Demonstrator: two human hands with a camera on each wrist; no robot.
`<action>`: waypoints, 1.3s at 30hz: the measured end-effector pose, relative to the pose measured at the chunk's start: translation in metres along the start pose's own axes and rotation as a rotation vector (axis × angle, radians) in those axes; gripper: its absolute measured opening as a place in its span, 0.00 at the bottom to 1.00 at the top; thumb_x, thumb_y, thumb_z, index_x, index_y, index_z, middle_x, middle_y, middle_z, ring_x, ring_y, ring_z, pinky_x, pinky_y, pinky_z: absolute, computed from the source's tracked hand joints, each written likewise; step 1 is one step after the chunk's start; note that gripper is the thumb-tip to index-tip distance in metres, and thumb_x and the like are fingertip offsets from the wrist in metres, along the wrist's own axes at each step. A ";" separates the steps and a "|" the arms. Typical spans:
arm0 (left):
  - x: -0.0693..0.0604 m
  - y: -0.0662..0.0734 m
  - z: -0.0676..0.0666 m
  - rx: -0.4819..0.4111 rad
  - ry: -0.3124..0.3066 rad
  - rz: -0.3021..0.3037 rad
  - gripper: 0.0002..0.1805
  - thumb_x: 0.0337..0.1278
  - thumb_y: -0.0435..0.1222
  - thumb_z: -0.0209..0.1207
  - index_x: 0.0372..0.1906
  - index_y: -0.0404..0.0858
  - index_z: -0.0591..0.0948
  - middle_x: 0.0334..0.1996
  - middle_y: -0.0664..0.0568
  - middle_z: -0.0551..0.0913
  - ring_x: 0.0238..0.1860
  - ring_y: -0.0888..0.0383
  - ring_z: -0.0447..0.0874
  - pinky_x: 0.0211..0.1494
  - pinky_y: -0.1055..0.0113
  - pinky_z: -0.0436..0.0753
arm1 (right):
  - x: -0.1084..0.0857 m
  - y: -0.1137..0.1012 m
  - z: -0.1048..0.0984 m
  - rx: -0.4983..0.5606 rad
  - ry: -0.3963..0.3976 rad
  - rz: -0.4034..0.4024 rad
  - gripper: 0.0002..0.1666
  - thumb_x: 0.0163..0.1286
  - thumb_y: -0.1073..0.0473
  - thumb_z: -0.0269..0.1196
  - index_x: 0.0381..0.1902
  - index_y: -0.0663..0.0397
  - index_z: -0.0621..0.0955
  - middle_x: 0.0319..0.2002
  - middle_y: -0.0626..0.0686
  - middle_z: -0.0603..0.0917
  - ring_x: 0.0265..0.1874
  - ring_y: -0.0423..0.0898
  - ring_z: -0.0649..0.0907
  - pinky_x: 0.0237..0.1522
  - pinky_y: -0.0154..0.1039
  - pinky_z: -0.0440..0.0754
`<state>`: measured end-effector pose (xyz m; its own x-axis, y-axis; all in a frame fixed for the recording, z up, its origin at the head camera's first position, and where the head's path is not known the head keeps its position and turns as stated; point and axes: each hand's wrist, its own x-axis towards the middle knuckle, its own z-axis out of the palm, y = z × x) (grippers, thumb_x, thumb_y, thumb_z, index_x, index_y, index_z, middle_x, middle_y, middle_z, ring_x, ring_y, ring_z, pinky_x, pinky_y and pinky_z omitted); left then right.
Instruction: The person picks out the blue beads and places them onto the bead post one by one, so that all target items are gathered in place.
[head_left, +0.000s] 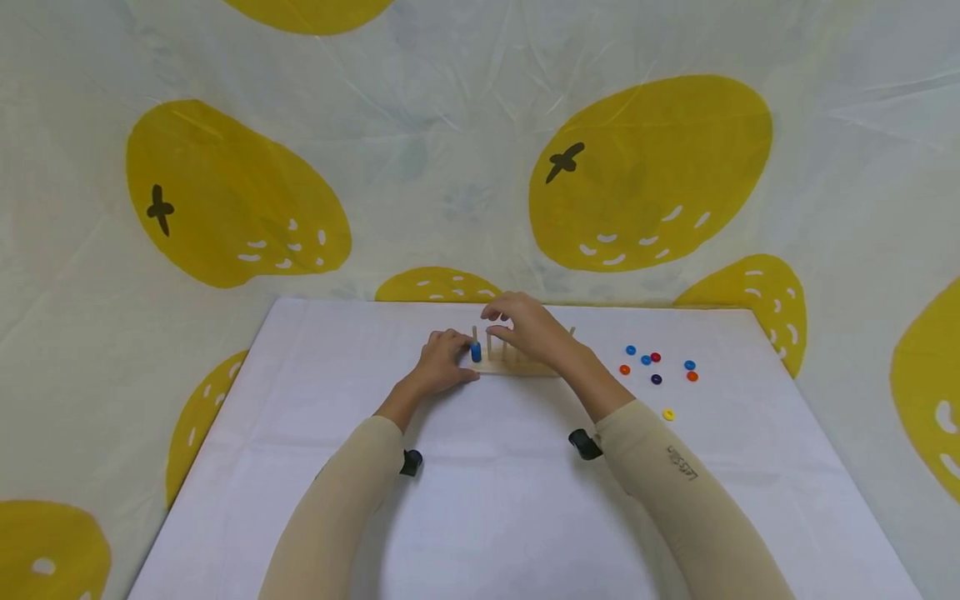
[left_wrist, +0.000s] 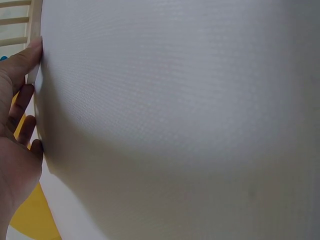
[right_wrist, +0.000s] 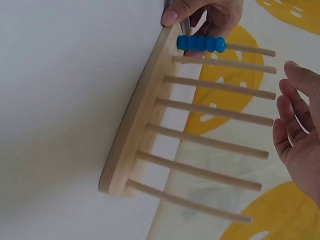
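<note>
A wooden peg stand (right_wrist: 135,115), a long base with several upright pegs, stands on the table. Blue beads (right_wrist: 201,43) are stacked on its leftmost peg (right_wrist: 250,49); the other pegs are bare. My left hand (head_left: 442,362) grips the left end of the base, thumb along the near edge and fingers round the far side. In the left wrist view the left hand (left_wrist: 17,135) lies at the base's end. My right hand (head_left: 528,327) hovers by the peg tops, thumb and fingers apart; no bead shows between them. In the right wrist view the right hand (right_wrist: 302,115) is beyond the tips.
Right of the stand several loose beads lie scattered on the white table (head_left: 480,517): blue (head_left: 690,365), red (head_left: 656,357), orange (head_left: 625,369), dark blue (head_left: 656,379) and yellow (head_left: 669,414). Behind the table hangs a cloth (head_left: 450,167) printed with yellow fruit.
</note>
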<state>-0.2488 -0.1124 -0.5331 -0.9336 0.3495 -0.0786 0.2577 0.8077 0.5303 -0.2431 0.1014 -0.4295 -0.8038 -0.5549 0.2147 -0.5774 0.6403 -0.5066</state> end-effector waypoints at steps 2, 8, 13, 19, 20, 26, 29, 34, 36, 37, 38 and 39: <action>0.000 0.000 0.000 0.004 0.001 -0.001 0.33 0.53 0.46 0.77 0.64 0.41 0.80 0.61 0.47 0.79 0.69 0.45 0.66 0.74 0.47 0.67 | -0.004 0.002 -0.004 -0.003 0.011 -0.009 0.14 0.71 0.60 0.69 0.52 0.58 0.86 0.48 0.54 0.87 0.48 0.52 0.84 0.55 0.47 0.83; 0.002 0.000 0.001 0.015 0.003 0.004 0.34 0.53 0.46 0.77 0.64 0.41 0.81 0.61 0.47 0.79 0.68 0.45 0.67 0.74 0.49 0.67 | -0.020 0.007 -0.018 -0.014 0.053 -0.001 0.14 0.71 0.59 0.69 0.52 0.55 0.85 0.49 0.55 0.87 0.48 0.51 0.83 0.55 0.47 0.83; 0.002 0.000 0.002 -0.004 0.004 0.008 0.34 0.53 0.45 0.77 0.64 0.41 0.80 0.61 0.47 0.79 0.68 0.46 0.67 0.74 0.49 0.67 | -0.040 0.011 -0.031 -0.005 0.094 0.023 0.14 0.70 0.60 0.70 0.52 0.54 0.85 0.49 0.55 0.86 0.49 0.51 0.83 0.55 0.50 0.84; 0.001 -0.001 0.002 -0.004 0.006 0.005 0.34 0.53 0.45 0.77 0.64 0.41 0.80 0.60 0.48 0.79 0.69 0.46 0.66 0.74 0.49 0.67 | -0.066 0.022 -0.043 -0.004 0.176 -0.017 0.14 0.66 0.64 0.72 0.50 0.55 0.86 0.46 0.54 0.87 0.45 0.53 0.84 0.49 0.50 0.85; 0.001 -0.001 0.002 -0.003 0.006 0.004 0.34 0.53 0.45 0.77 0.64 0.41 0.80 0.60 0.48 0.79 0.69 0.46 0.66 0.74 0.49 0.67 | -0.070 0.025 -0.045 -0.006 0.192 -0.023 0.14 0.66 0.64 0.73 0.49 0.56 0.86 0.45 0.54 0.87 0.44 0.53 0.84 0.48 0.50 0.85; 0.002 -0.002 0.003 0.008 0.001 -0.005 0.34 0.52 0.45 0.77 0.65 0.42 0.80 0.61 0.48 0.79 0.69 0.46 0.66 0.75 0.50 0.67 | -0.095 0.044 -0.054 -0.060 0.262 -0.013 0.15 0.63 0.66 0.74 0.48 0.55 0.86 0.44 0.52 0.87 0.42 0.51 0.84 0.46 0.51 0.85; 0.003 -0.002 0.003 0.014 -0.002 -0.005 0.34 0.53 0.46 0.77 0.65 0.42 0.80 0.60 0.48 0.79 0.68 0.46 0.67 0.74 0.49 0.68 | -0.107 0.054 -0.056 -0.089 0.293 -0.018 0.17 0.61 0.67 0.75 0.48 0.55 0.86 0.44 0.52 0.87 0.42 0.50 0.84 0.46 0.50 0.85; 0.003 -0.002 0.002 0.005 -0.009 -0.001 0.34 0.53 0.45 0.77 0.65 0.41 0.80 0.60 0.48 0.78 0.66 0.47 0.69 0.71 0.48 0.69 | -0.128 0.069 -0.057 -0.132 0.313 0.007 0.17 0.60 0.67 0.76 0.47 0.55 0.86 0.44 0.51 0.87 0.42 0.48 0.84 0.42 0.46 0.84; 0.003 -0.002 0.002 -0.001 -0.011 0.000 0.34 0.53 0.45 0.76 0.65 0.41 0.80 0.60 0.48 0.78 0.66 0.47 0.70 0.71 0.48 0.68 | -0.137 0.075 -0.058 -0.143 0.310 0.031 0.17 0.60 0.67 0.76 0.47 0.55 0.87 0.44 0.51 0.88 0.41 0.48 0.84 0.41 0.47 0.84; 0.003 -0.002 0.002 -0.004 -0.010 0.000 0.34 0.53 0.45 0.76 0.65 0.41 0.80 0.60 0.48 0.78 0.66 0.47 0.70 0.71 0.48 0.68 | -0.141 0.077 -0.059 -0.146 0.307 0.044 0.17 0.60 0.67 0.76 0.47 0.55 0.87 0.44 0.51 0.88 0.41 0.49 0.84 0.41 0.48 0.85; 0.002 -0.002 0.002 -0.007 -0.011 -0.001 0.33 0.53 0.45 0.76 0.65 0.42 0.80 0.61 0.48 0.78 0.66 0.47 0.70 0.71 0.48 0.68 | -0.145 0.080 -0.060 -0.147 0.305 0.059 0.17 0.60 0.67 0.76 0.47 0.56 0.87 0.45 0.52 0.87 0.42 0.49 0.84 0.41 0.49 0.85; 0.002 -0.002 0.002 -0.009 -0.012 -0.003 0.33 0.54 0.45 0.76 0.65 0.42 0.80 0.61 0.49 0.78 0.66 0.47 0.69 0.71 0.48 0.68 | -0.149 0.083 -0.061 -0.148 0.301 0.079 0.17 0.61 0.67 0.75 0.48 0.56 0.86 0.45 0.52 0.87 0.42 0.50 0.84 0.41 0.50 0.85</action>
<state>-0.2511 -0.1124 -0.5358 -0.9312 0.3531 -0.0900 0.2531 0.8043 0.5376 -0.1794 0.2695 -0.4525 -0.8406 -0.3331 0.4272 -0.5083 0.7575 -0.4096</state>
